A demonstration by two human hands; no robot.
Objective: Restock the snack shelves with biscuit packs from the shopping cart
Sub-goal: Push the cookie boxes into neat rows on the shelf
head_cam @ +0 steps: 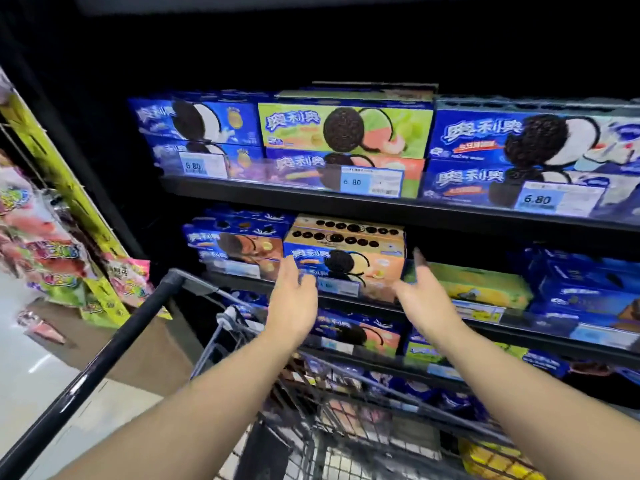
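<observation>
A stack of peach-coloured biscuit packs stands on the second shelf, between blue packs on its left and a yellow-green pack on its right. My left hand and my right hand are raised in front of that stack, one at each side, palms facing each other, fingers straight, holding nothing. Whether they touch the packs I cannot tell. Below my arms is the wire shopping cart with a yellow pack in it.
The top shelf carries blue and green biscuit packs with price tags reading 6.80. Lower shelves hold more blue packs. The cart's black handle runs diagonally at the left. Candy bags hang on a rack at the far left, above a cardboard box.
</observation>
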